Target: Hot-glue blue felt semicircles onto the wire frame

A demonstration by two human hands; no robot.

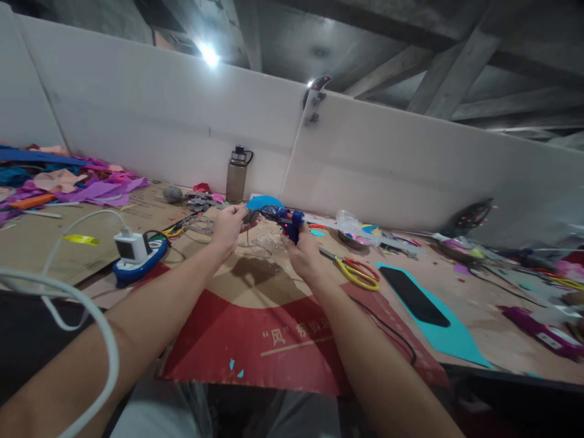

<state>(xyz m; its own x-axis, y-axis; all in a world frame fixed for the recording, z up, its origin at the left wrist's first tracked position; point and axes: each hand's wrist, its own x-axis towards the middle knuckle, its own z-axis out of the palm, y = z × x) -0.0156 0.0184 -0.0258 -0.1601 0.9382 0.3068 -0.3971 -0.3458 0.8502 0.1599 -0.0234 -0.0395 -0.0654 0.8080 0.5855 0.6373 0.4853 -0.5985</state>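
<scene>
My right hand (302, 248) is wrapped round the handle of a blue hot glue gun (292, 220), with a long translucent glue stick (365, 233) running out of its back to the right. The gun's dark front end points left towards my left hand (229, 226). My left fingers are pinched by a small dark grey piece, whose kind I cannot make out. Just behind lies a rounded bright blue piece (264, 202). Below both hands is a red and tan cardboard sheet (219, 347) with bits of scrap on it.
Scissors (358, 272) with red and yellow handles lie right of my right hand, near a black phone (413, 295) on a turquoise sheet (460, 340). A bottle (236, 176) stands at the back. Left are a blue power strip (139, 264), a white cable (107, 340) and coloured scraps (98, 190).
</scene>
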